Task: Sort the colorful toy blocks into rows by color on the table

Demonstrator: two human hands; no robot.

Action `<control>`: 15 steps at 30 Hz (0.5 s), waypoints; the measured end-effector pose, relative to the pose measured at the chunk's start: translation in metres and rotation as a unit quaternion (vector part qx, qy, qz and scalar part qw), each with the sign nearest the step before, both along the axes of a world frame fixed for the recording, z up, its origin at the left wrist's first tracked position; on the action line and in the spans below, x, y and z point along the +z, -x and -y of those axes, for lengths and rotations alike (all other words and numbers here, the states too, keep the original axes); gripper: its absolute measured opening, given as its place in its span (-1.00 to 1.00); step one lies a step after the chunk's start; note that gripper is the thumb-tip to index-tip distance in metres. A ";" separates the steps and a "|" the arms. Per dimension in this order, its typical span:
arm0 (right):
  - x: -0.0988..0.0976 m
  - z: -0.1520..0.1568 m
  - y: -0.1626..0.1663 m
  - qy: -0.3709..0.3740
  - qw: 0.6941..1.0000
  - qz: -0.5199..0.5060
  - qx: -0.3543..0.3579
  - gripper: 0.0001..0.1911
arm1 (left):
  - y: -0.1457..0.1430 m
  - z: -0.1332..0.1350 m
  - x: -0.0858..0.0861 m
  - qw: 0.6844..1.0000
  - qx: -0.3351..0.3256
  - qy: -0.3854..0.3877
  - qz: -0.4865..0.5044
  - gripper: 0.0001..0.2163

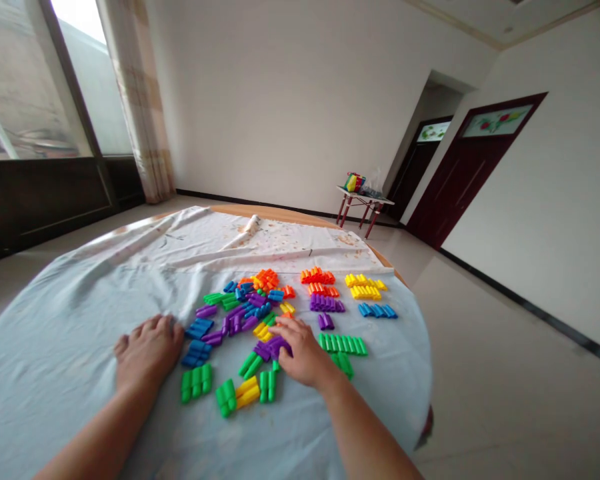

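My left hand (150,350) lies flat on the cloth with its fingers stretched out, holding nothing. Its fingertips are close to blue plastic tube-shaped pieces (197,353). Over the right side of a mixed pile, my right hand (303,350) has its thumb apart from its bent fingers. Purple tube-shaped pieces (279,347) show between thumb and fingers, partly hidden by the hand. Green pieces (197,382) and a yellow piece (247,392) lie at the near side. Right of the pile are rows of orange (317,275), purple (327,303), green (343,344), yellow (365,287) and blue pieces (377,311).
A pale blue cloth (90,300) and a white patterned cloth (300,243) cover the round table. Further back stands a small table (365,195) with a colourful bag (354,182) on it. A curtain (135,93) hangs at the left beside the window.
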State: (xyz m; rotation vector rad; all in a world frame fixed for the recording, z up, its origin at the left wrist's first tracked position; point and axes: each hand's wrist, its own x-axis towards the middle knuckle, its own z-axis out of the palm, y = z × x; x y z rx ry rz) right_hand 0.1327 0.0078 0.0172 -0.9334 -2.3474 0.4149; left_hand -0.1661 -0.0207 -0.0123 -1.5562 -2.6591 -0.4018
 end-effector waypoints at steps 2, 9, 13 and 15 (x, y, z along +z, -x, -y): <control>0.000 0.002 0.001 -0.003 0.998 -0.029 -0.053 -0.64 | 0.000 0.001 0.000 1.000 0.000 -0.004 0.003 -0.48; -0.004 0.011 0.012 0.038 0.994 0.021 -0.100 -0.68 | -0.002 0.002 0.003 1.000 -0.007 -0.001 -0.002 -0.49; 0.008 0.000 -0.009 0.041 0.998 -0.016 -0.049 -0.55 | 0.002 0.000 0.002 1.000 -0.004 0.009 -0.001 -0.49; 0.016 -0.013 -0.034 0.030 0.997 -0.036 -0.062 -0.47 | 0.004 -0.001 0.001 1.000 -0.005 0.014 -0.001 -0.51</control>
